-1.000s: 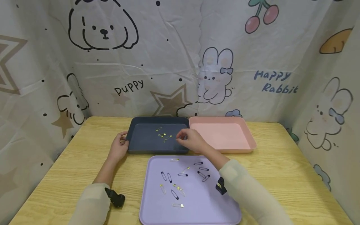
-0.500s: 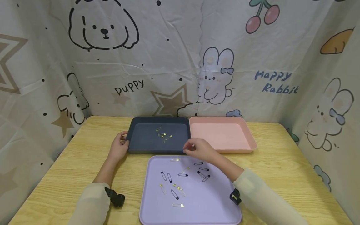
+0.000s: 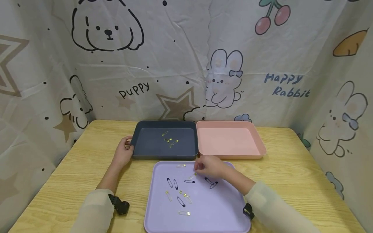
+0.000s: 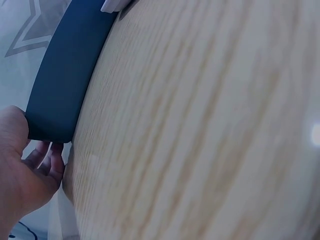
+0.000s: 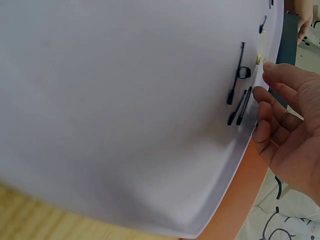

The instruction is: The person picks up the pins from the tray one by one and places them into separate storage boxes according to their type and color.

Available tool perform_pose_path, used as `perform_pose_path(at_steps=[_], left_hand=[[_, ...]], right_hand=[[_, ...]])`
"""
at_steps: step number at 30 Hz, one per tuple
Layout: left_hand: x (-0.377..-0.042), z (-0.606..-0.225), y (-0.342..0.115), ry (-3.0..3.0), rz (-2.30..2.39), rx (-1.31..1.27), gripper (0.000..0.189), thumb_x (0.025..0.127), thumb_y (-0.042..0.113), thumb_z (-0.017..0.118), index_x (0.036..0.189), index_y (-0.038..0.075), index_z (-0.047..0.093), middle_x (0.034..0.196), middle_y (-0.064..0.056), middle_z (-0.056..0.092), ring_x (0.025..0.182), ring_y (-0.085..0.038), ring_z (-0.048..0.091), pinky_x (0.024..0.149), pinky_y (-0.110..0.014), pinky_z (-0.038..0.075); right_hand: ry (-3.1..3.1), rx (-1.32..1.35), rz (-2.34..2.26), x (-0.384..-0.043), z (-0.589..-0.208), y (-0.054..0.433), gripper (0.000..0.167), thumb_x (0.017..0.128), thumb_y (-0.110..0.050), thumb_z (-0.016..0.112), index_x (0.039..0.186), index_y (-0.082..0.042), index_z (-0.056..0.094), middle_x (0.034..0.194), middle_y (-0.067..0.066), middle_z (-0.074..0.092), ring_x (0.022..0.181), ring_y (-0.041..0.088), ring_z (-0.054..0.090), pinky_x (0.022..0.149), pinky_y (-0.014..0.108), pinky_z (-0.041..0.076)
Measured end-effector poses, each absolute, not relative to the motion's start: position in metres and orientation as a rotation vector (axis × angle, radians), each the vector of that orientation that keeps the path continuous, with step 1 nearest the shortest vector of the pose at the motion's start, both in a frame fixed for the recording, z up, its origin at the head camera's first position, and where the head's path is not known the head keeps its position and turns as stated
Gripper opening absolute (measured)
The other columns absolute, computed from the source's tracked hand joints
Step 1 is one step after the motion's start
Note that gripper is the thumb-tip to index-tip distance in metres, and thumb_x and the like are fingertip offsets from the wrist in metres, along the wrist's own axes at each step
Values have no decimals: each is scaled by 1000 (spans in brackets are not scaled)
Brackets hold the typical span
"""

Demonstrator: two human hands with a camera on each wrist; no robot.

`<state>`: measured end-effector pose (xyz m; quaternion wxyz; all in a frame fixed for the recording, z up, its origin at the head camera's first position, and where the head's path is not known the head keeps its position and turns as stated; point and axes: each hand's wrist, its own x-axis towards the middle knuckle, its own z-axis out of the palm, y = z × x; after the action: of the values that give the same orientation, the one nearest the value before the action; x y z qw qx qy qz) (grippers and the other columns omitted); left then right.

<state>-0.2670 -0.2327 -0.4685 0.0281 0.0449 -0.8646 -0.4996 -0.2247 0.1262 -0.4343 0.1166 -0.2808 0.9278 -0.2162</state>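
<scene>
My left hand (image 3: 123, 152) holds the left end of the navy tray (image 3: 163, 157), thumb at the rim and fingers below it in the left wrist view. Over the far part of the lilac tray (image 3: 221, 210) hovers my right hand (image 3: 212, 166). Its thumb and forefinger stand apart with nothing between them, close to a gold safety pin (image 3: 191, 176). Black safety pins (image 3: 189, 181) and gold ones (image 3: 184, 213) lie scattered on the lilac tray. Two black pins (image 5: 244, 106) under the right hand show only in the right wrist view. Several gold safety pins (image 3: 167, 139) lie in the navy tray.
A pink tray (image 3: 233, 142) stands against the navy tray's right side. All the trays sit on a wood-grain table (image 3: 291, 181). Behind it hangs a printed curtain (image 3: 175, 64). Both sleeves carry black wrist cameras (image 3: 118, 205).
My right hand has drawn back from over the navy tray, down to the lilac tray, and now covers two black pins there. The left hand has stayed put.
</scene>
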Motion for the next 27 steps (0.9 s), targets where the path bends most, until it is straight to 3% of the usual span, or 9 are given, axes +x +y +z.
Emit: perform_pose_path(at_steps=[27], left_hand=[[-267, -469, -234, -2665, -1540, 154, 44, 94, 3, 41, 138, 3, 36, 116, -20, 45, 85, -19, 47, 67, -22, 41]], right_hand=[[2688, -882, -465, -222, -433, 120, 4, 83, -23, 69, 86, -21, 69, 71, -13, 54, 67, 4, 49, 63, 21, 41]])
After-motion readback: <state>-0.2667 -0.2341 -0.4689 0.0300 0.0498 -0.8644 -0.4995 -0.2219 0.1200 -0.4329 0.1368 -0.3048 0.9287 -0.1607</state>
